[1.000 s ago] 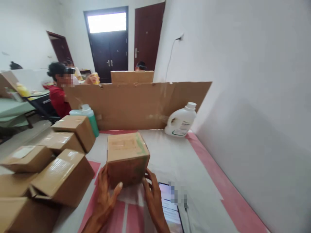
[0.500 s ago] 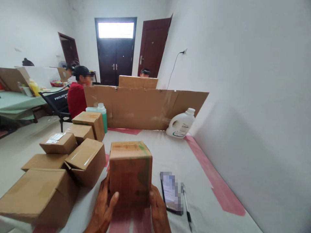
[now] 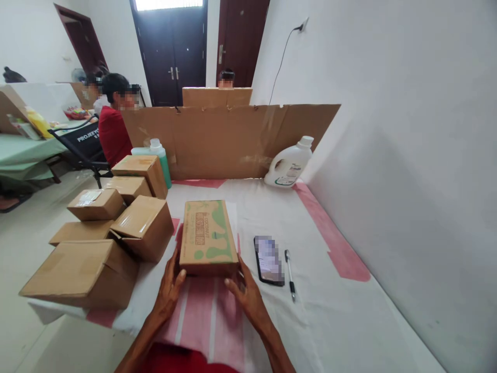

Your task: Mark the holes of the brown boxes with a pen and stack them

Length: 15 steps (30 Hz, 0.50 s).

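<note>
A brown cardboard box [image 3: 208,233] with green patches and printed lettering, "COCONUT" among it, lies broad side up on the cloth in front of me. My left hand [image 3: 170,289] holds its near left corner, thumb at the front face. At the near right corner my right hand [image 3: 245,290] grips it, with the thumb by the front edge. The box's underside is hidden. Close to my right hand lie a phone [image 3: 268,260] and a pen [image 3: 290,275].
Several cardboard boxes [image 3: 73,269] are clustered at the left edge of the table. Behind them stands a green bottle [image 3: 165,168]. A white jug [image 3: 289,163] leans near a cardboard partition [image 3: 221,140]. A wall [image 3: 407,155] runs along the right. A person in red [image 3: 112,129] sits beyond.
The box has been tipped over, so its printed broad side now faces up and it sits lower. Both hands have stayed at its sides. My view has tilted downward.
</note>
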Each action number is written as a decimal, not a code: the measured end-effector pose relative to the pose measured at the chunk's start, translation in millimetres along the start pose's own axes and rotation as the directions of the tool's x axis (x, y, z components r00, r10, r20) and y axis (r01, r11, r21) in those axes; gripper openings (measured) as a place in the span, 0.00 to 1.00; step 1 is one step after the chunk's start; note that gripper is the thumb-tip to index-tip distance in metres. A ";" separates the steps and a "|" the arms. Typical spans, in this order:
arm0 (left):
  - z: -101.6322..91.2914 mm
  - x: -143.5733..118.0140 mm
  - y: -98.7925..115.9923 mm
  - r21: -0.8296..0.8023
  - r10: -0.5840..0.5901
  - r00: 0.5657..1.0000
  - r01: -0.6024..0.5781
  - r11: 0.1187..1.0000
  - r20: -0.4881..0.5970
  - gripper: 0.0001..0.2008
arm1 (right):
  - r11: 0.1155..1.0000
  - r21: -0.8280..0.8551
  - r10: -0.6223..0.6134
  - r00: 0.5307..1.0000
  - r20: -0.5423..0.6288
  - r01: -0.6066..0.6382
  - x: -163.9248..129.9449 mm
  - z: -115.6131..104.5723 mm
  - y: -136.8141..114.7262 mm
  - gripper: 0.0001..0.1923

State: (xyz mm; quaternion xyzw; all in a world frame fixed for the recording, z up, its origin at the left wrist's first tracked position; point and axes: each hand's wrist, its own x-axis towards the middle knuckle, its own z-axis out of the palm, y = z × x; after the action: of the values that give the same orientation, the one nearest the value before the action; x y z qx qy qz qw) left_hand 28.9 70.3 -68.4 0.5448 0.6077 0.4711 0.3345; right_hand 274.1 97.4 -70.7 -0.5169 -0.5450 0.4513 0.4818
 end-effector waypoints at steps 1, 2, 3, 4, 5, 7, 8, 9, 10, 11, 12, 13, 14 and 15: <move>-0.2 -5.5 0.5 -0.001 -0.014 1.000 0.014 1.000 0.017 0.36 | 1.000 -0.010 -0.004 1.000 -0.007 0.004 -2.2 1.9 1.0 0.36; -1.2 -10.2 3.7 0.004 -0.015 0.999 0.014 1.000 0.033 0.35 | 1.000 -0.022 -0.005 1.000 -0.026 0.004 -3.7 2.6 -0.7 0.34; -3.2 -13.5 9.6 0.016 0.003 0.999 -0.004 1.000 0.045 0.35 | 0.999 -0.037 -0.004 0.998 -0.055 0.002 -4.3 1.8 -5.3 0.31; -6.2 -15.2 17.9 0.033 0.041 0.998 -0.042 0.999 0.048 0.34 | 0.998 -0.061 -0.010 0.996 -0.088 0.005 -4.1 -0.6 -12.8 0.28; -10.0 -14.9 28.1 0.056 0.096 0.994 -0.099 0.994 0.046 0.33 | 0.995 -0.094 -0.027 0.993 -0.117 0.016 -2.9 -4.5 -22.9 0.25; -17.5 -9.1 50.9 0.105 0.231 0.972 -0.234 0.966 0.043 0.32 | 0.981 -0.180 -0.100 0.984 -0.149 0.073 1.8 -14.5 -47.4 0.22; -20.2 -3.9 61.8 0.127 0.291 0.956 -0.295 0.947 0.044 0.32 | 0.968 -0.223 -0.149 0.976 -0.156 0.112 5.0 -19.4 -60.0 0.22; -21.7 2.2 71.2 0.146 0.336 0.941 -0.339 0.930 0.042 0.32 | 0.954 -0.259 -0.196 0.968 -0.160 0.151 8.5 -23.6 -71.4 0.22; -21.9 9.0 78.7 0.162 0.364 0.931 -0.364 0.917 0.034 0.32 | 0.942 -0.281 -0.233 0.959 -0.162 0.182 12.0 -26.7 -81.0 0.22; -21.0 16.0 83.9 0.175 0.380 0.925 -0.377 0.910 0.018 0.32 | 0.934 -0.291 -0.259 0.952 -0.160 0.206 15.4 -28.7 -88.2 0.22; -19.3 23.2 86.7 0.184 0.387 0.922 -0.379 0.907 -0.003 0.31 | 0.930 -0.292 -0.278 0.948 -0.153 0.226 18.7 -29.7 -92.8 0.23; -17.3 30.3 87.6 0.189 0.390 0.920 -0.378 0.906 -0.029 0.31 | 0.927 -0.285 -0.291 0.946 -0.140 0.243 22.1 -29.9 -94.9 0.23; -15.3 37.2 86.9 0.191 0.391 0.919 -0.375 0.907 -0.055 0.30 | 0.926 -0.275 -0.300 0.946 -0.124 0.257 25.7 -29.5 -94.7 0.23; -13.8 43.9 85.3 0.191 0.391 0.917 -0.371 0.909 -0.079 0.30 | 0.926 -0.265 -0.307 0.945 -0.112 0.269 30.0 -28.7 -92.7 0.23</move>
State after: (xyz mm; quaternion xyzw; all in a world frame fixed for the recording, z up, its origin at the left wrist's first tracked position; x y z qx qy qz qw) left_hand 37.7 107.1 20.8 0.6518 0.5464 0.5035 0.1521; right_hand 290.6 121.8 26.5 -0.5194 -0.6287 0.2640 0.5150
